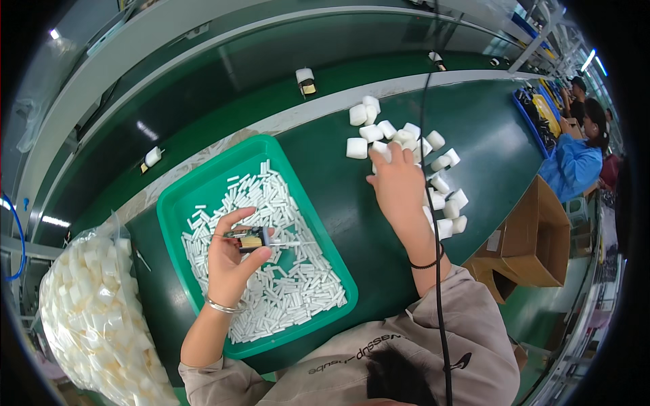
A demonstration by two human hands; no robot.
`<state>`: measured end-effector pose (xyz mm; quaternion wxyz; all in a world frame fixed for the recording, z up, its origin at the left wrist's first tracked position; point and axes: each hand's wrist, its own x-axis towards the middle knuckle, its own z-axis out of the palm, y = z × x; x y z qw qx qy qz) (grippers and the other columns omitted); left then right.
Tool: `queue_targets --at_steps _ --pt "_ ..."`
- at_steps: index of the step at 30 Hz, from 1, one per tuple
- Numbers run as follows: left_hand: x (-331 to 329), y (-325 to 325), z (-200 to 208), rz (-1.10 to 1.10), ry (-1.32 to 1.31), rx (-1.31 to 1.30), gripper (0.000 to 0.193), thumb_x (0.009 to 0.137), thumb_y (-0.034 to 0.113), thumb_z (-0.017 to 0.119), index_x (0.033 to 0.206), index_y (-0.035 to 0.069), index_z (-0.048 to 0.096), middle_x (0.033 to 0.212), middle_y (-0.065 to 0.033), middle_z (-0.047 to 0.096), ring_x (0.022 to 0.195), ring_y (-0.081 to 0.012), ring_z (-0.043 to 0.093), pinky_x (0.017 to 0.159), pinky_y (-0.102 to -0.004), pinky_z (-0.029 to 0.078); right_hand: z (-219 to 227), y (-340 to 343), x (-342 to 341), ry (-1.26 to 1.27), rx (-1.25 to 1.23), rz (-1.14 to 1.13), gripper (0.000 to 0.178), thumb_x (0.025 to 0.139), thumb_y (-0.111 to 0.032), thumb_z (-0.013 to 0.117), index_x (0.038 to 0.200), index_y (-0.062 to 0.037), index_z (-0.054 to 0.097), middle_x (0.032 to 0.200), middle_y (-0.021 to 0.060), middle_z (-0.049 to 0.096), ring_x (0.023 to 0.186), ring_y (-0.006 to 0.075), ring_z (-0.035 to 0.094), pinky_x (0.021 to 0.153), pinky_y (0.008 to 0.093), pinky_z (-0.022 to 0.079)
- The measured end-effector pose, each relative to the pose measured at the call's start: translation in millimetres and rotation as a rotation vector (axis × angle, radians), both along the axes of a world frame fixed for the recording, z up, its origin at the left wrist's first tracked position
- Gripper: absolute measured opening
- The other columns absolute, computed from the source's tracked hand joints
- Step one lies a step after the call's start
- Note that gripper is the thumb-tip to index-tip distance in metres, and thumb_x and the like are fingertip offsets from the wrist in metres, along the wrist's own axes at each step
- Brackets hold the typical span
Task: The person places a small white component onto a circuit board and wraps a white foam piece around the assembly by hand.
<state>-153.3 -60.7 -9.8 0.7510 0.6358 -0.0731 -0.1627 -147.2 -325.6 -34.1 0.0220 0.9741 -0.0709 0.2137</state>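
Note:
My left hand (230, 260) is closed around a small dark electronic assembly (251, 239) with a yellowish part and a thin metal pin pointing right. It is held above a green tray (261, 346) of many short white tubes (291, 296). To the right, my right hand (399, 189) reaches into a loose pile of white foam plugs (371, 133) on the dark green table. Its thumb stands away from the bent fingers, whose tips rest at the plugs. Nothing shows firmly gripped there.
A clear bag of white foam plugs (95, 304) bulges at the left. Beyond the table, a green conveyor belt carries white-capped assemblies (306, 82). A black cable (439, 298) hangs across the view. Cardboard boxes (535, 237) stand at the right, near a person in blue (572, 162).

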Motion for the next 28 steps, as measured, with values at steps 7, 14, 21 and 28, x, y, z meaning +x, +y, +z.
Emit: queue_targets --at_steps 7,14,21,28 --pt "4 1 -7 0.083 0.085 -0.126 0.05 0.066 0.008 0.064 0.111 0.001 0.044 0.083 -0.011 0.058 0.07 -0.0141 0.055 0.06 -0.0235 0.044 -6 2 -5 0.177 0.07 0.024 0.012 0.066 -0.006 0.056 0.078 -0.0058 0.058 0.083 0.0123 0.05 0.079 0.0273 0.054 0.062 0.0339 0.048" --pt "3 1 -12 0.131 0.052 -0.081 0.052 0.064 0.011 0.066 0.109 0.001 0.044 0.082 -0.0114 0.058 0.071 -0.0146 0.056 0.056 -0.0229 0.045 0 34 -21 0.102 0.487 0.485 0.008 0.066 -0.008 0.06 0.073 -0.0047 0.057 0.09 0.0082 0.051 0.08 0.0253 0.054 0.067 0.0337 0.047" --pt "4 -3 -9 0.083 0.048 -0.099 0.051 0.064 0.01 0.066 0.109 0.001 0.044 0.087 -0.0143 0.058 0.069 -0.0136 0.054 0.056 -0.0229 0.044 -18 32 -22 0.088 0.487 0.516 0.024 0.064 0.002 0.053 0.087 -0.0032 0.054 0.11 0.012 0.051 0.09 0.0298 0.054 0.075 0.0344 0.046" --pt "8 7 -25 0.085 0.015 -0.084 0.055 0.063 0.016 0.07 0.111 0.003 0.044 0.09 -0.0156 0.059 0.065 -0.0147 0.055 0.055 -0.0216 0.045 0 47 -25 0.258 0.332 0.208 0.041 0.069 -0.027 0.064 0.105 -0.0113 0.051 0.119 0.0126 0.045 0.095 0.029 0.048 0.064 0.0311 0.049"
